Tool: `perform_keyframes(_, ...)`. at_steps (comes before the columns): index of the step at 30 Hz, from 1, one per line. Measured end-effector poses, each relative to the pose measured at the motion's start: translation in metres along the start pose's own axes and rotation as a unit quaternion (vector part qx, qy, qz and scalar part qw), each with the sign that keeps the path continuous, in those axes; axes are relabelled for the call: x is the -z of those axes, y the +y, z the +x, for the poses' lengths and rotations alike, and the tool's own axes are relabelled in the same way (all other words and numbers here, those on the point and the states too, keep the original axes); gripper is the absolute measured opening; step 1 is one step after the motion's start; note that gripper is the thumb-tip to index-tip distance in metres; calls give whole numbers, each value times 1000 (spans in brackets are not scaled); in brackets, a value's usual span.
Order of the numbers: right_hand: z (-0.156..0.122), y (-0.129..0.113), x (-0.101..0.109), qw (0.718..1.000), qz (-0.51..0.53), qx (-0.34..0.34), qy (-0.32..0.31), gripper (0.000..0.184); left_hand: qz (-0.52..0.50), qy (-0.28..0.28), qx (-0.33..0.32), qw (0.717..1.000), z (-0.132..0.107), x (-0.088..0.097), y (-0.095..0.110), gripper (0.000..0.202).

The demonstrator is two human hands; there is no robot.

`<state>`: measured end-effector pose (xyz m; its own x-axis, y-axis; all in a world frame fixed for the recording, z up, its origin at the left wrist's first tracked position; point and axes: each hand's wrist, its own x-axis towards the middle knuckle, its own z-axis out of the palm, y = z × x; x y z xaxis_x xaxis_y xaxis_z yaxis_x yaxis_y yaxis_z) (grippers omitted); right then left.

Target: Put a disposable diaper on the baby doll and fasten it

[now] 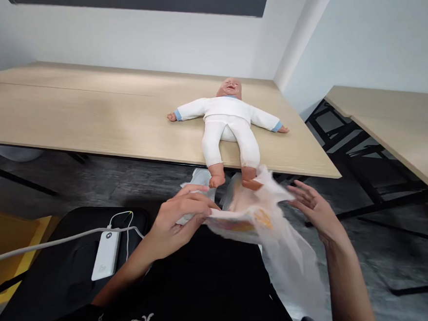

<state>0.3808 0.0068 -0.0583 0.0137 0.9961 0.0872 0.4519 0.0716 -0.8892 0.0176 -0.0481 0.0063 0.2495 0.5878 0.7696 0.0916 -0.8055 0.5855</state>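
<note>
1. The largest thing is the wood-topped table [110,119], stretching across the upper half of the frame; its near edge runs just above the hands.
2. On it, right of centre, the baby doll [228,107] lies face up, arms spread, its length running from upper centre down towards the middle of the frame. Both feet hang past the table's near edge.
3. Below those feet, in the lower centre, what looks like a disposable diaper [268,228] is held in front of the person's dark clothing. Its longest spread runs from centre to lower right, where a pale flap trails; blur and folds make its true long axis uncertain. One upper corner overlaps the doll's foot on the right in this view.
4. The left hand [179,216] is the nearer: its thumb and fingers pinch the diaper's left edge, so most of the material lies to the right of those fingertips.
5. The right hand [315,209] has its fingers spread and apart, gripping nothing visible. The diaper lies to their left, a pointed corner just beside the fingertips; whether they touch cannot be told.
</note>
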Motion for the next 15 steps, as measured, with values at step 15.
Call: perform_keyframes(15, -44, -83, -108, 924, 11, 268, -272, 38, 147, -102, -28, 983, 26, 21, 7, 18)
